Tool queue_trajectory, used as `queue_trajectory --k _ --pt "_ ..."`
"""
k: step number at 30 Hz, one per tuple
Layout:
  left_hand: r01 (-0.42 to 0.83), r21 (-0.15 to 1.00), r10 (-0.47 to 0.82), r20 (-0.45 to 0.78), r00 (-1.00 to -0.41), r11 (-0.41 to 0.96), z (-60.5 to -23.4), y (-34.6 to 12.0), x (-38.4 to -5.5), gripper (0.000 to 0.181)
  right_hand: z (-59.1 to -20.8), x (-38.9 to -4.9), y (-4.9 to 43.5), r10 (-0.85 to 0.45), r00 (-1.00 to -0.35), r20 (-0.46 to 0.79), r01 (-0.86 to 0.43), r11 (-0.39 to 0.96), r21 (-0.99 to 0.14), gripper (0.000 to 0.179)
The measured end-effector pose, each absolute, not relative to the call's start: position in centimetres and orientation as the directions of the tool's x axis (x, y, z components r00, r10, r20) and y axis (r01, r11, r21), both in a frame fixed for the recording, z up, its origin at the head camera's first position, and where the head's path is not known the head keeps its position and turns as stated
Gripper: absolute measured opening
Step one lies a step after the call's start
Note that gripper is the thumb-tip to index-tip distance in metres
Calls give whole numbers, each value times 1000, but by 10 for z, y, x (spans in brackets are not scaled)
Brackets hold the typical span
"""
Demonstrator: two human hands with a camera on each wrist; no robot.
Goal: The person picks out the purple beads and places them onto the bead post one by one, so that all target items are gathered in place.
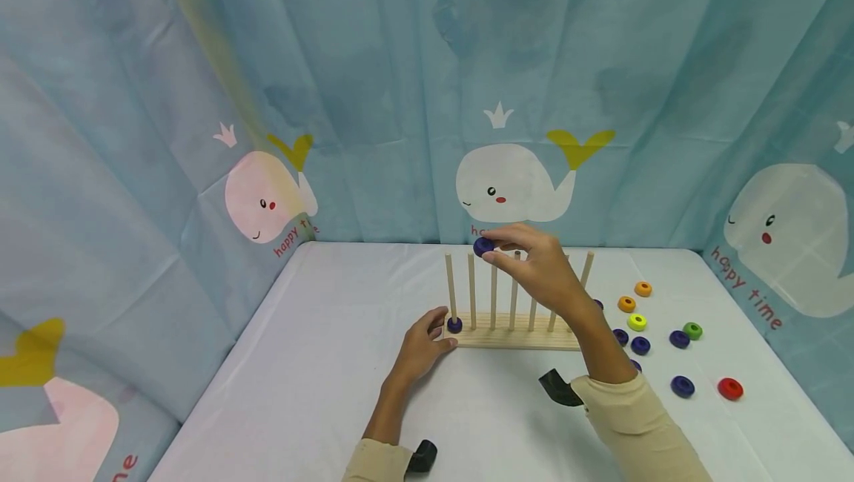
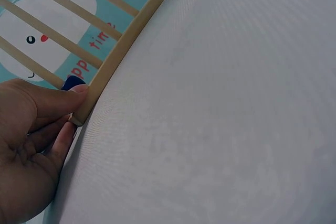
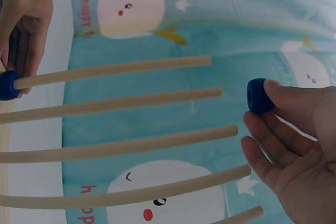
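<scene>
A wooden peg stand point(image 1: 514, 342) with a row of upright pegs stands on the white table. My left hand point(image 1: 422, 348) grips the stand's left end; in the left wrist view the thumb lies against the wooden base point(image 2: 111, 65). One dark blue ring point(image 1: 454, 325) sits at the bottom of the leftmost peg, beside that hand. Up near the peg tops, my right hand point(image 1: 539, 268) pinches another dark blue ring point(image 3: 259, 96) between thumb and fingers. The right wrist view shows this ring off the peg tips, its hole facing them.
Right of the stand lie loose rings: two orange, a yellow point(image 1: 637, 322), a green point(image 1: 692, 331), a red point(image 1: 730, 388) and several dark blue ones point(image 1: 683, 386). Some are partly behind the right forearm. A blue whale-print curtain point(image 1: 394, 96) hangs behind the table point(image 1: 320, 363).
</scene>
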State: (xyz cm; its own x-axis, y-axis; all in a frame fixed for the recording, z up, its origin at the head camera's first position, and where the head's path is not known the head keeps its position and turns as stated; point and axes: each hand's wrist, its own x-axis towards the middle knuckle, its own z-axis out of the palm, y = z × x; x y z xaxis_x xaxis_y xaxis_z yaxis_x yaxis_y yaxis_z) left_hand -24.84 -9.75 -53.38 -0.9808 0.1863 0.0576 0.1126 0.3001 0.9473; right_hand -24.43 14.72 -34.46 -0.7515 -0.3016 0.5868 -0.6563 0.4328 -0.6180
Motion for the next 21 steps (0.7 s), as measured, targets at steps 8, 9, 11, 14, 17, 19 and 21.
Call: queue_trajectory --k 8,9,11,14,17,19,21 --pt "108 950 190 53 -980 294 -533 -97 -248 70 -348 -247 136 -314 -742 592 -668 423 -612 33" --pt "109 950 190 53 -980 294 -533 -97 -248 70 -348 -247 135 -316 -740 593 -669 426 -609 33" --pt "110 950 192 55 -980 292 -533 -97 -248 70 -348 -247 133 -317 -742 591 -668 433 -605 33" --pt "119 948 193 63 -979 295 -534 -97 -248 69 -349 -247 130 -318 -744 588 -664 442 -602 34" --pt "128 946 193 71 -979 299 -534 -97 -248 69 -350 -247 126 -318 -746 585 -662 444 -603 33" --pt "132 945 194 75 -978 301 -535 -98 -247 69 -350 -247 123 -319 -750 579 -658 444 -608 32" --pt "135 944 194 78 -978 301 -535 -98 -247 69 -350 -248 121 -319 -755 573 -653 448 -611 32"
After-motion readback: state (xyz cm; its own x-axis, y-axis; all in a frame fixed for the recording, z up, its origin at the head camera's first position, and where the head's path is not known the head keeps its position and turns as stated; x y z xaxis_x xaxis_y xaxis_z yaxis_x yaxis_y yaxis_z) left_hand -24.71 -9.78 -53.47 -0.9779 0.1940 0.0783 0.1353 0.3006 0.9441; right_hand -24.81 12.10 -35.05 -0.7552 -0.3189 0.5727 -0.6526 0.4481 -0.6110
